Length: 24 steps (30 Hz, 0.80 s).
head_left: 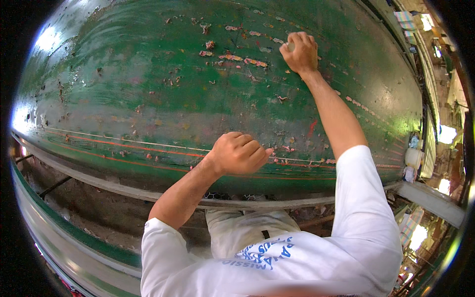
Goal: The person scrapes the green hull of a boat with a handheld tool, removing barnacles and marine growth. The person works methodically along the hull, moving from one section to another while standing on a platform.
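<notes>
Under both hands spreads a large green tabletop, worn and smeared with paint. My left hand is closed in a fist over its near part, by the painted lines; whatever it may hold is hidden. My right hand reaches far across the surface, fingers curled round something pale that I cannot make out. To the left of that hand lies a broken row of pink and yellowish residue. A pinkish crumpled clump sits beyond the row. Small pink crumbs lie just right of my left fist.
A pale rail edges the table's near side. At the right corner stands a whitish container. Another long green-edged table runs behind me at lower left. Light-coloured cloths hang at the far right.
</notes>
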Tool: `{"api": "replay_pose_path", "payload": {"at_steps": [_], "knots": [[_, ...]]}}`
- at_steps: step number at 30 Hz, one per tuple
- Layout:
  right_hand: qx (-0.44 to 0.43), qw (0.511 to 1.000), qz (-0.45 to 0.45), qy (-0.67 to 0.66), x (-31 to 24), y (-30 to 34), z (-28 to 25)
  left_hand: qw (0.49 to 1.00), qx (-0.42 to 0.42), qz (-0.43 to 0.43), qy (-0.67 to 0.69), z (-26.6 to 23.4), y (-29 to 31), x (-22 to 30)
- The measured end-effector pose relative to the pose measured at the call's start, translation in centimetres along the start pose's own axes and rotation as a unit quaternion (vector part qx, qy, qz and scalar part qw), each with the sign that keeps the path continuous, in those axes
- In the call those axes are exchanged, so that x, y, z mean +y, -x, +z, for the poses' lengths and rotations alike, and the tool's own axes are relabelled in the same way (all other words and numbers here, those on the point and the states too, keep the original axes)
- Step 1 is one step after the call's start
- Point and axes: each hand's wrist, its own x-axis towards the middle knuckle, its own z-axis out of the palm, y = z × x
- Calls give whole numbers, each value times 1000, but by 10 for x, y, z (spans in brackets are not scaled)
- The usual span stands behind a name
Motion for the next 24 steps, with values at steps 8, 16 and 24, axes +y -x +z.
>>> {"api": "replay_pose_path", "payload": {"at_steps": [8, 16, 24], "knots": [[-3, 1000, -13, -16, -16, 16, 5, 1000, -7, -10, -2, -8, 2, -1], [-7, 998, -5, -55, -47, 3, 13, 1000, 5, -1, -16, -9, -1, -2], [-21, 999, 26, 29, -1, -4, 11, 1000, 6, -8, -9, -7, -3, 1]]}}
